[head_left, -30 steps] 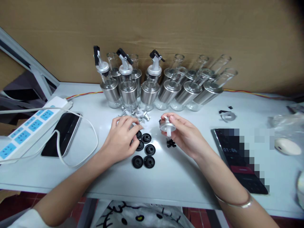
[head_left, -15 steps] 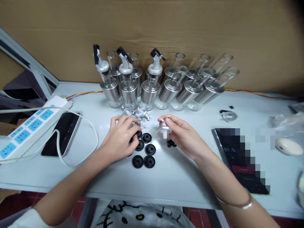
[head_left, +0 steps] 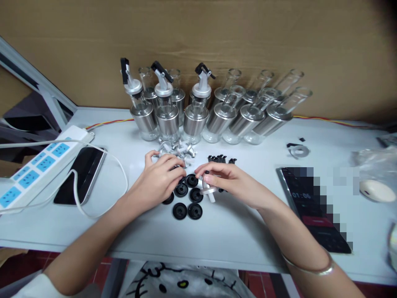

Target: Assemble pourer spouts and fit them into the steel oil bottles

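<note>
- Silver spout point(head_left: 208, 190), one: in the right hand point(head_left: 231, 182), above the tabletop point(head_left: 235, 236), flange tilted, pale stem pointing down. It overlaps a black disc in my view; I cannot tell whether the two touch.
- Right hand: thumb and fingers closed on the spout's upper part.
- Handling, spout: I judge it light and stiff, the smooth finish a little slippery. I would take hold at the narrow neck above the flange, leaving the stem free; the stem looks the likeliest part to snap or bend.
- Left hand point(head_left: 156, 178): fingers curled low over the black discs point(head_left: 180, 211). I cannot tell whether they grip anything.
- Handling, discs: flat, round, probably light and fairly rigid; rubber or hard plastic, I cannot say. I would pinch them by the outer rim.
- Silver parts point(head_left: 176, 148), one heap: beyond the left hand, pieces crossed over each other, so I expect snagging.
- Small black pieces point(head_left: 218, 159), several: just beyond the right hand; tiny, best suited to fingertips.
- Glass bottles point(head_left: 221, 118), rows at the back: metal-sleeved, three in front topped with levered spouts. I reckon them the heaviest and most fragile stock here; hold by the sleeve, never the thin neck.
</note>
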`<state>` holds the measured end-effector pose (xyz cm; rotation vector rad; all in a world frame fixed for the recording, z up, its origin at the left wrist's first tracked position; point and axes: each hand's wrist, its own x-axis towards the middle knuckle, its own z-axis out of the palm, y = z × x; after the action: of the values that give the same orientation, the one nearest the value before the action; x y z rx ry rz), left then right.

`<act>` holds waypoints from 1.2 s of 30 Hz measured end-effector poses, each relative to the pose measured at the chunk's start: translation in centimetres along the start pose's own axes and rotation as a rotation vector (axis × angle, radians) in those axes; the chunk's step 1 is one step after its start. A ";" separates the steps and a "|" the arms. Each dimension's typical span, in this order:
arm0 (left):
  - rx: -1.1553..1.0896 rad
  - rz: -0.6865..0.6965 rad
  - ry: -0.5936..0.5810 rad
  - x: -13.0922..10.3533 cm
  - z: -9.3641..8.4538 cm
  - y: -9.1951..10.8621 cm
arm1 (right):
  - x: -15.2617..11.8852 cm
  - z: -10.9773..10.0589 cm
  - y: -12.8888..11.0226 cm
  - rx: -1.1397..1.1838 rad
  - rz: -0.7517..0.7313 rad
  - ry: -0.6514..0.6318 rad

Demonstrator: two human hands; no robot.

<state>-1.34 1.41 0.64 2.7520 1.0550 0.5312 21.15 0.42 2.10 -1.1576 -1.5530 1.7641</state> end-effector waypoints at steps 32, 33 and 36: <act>-0.528 -0.207 0.560 -0.1 0.5 0.9 | -0.2 0.2 0.3 -0.090 0.021 -0.075; -0.538 -0.208 0.551 -0.1 0.6 1.0 | -0.2 0.2 0.4 -0.088 0.022 -0.079; -0.599 -0.219 0.527 -0.1 1.1 1.2 | -0.3 0.4 0.4 -0.069 0.030 -0.109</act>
<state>-0.27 0.40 -0.06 1.9882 1.0448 1.3288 21.04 -0.10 1.78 -1.1389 -1.6798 1.8336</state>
